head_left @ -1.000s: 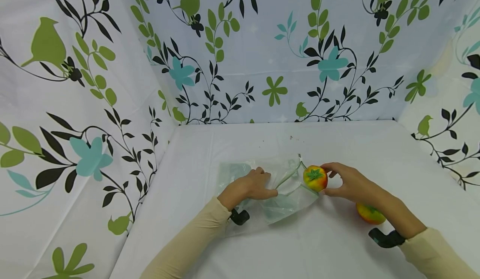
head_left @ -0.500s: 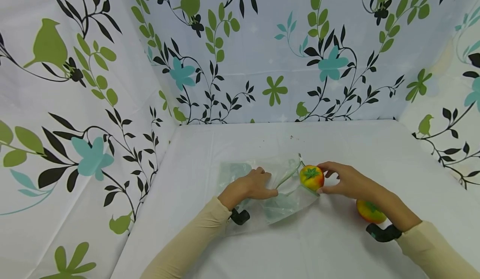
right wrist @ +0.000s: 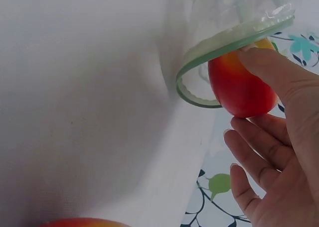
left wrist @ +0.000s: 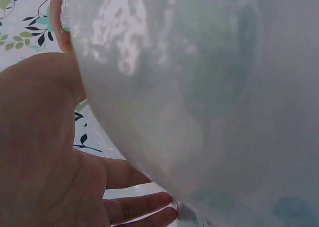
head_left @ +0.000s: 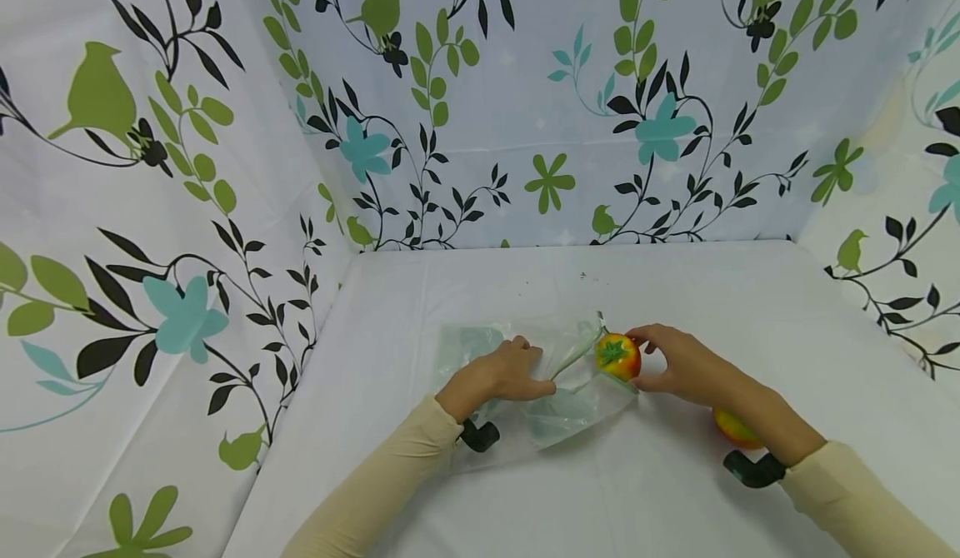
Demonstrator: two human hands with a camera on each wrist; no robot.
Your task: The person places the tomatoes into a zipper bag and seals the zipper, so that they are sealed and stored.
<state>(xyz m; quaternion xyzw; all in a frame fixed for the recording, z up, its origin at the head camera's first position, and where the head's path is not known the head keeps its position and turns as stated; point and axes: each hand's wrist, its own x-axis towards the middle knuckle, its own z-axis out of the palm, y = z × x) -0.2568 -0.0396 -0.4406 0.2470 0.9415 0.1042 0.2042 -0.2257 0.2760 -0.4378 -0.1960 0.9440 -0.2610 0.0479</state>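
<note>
The bag lies where it did, the left hand on it; whether that hand grips is hard to tell. The right hand, pinching the fruit, has brought it further into the bag's mouth.

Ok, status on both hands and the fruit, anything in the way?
Left hand on the clear bag. Right hand holding red-yellow fruit at the bag's mouth. Second fruit apart from the bag, not in the way.

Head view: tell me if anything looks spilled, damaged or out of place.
The bag and held fruit show no visible damage. Only small dark specks near the far edge of the white table look odd, breaking its plain surface; too small to identify.
</note>
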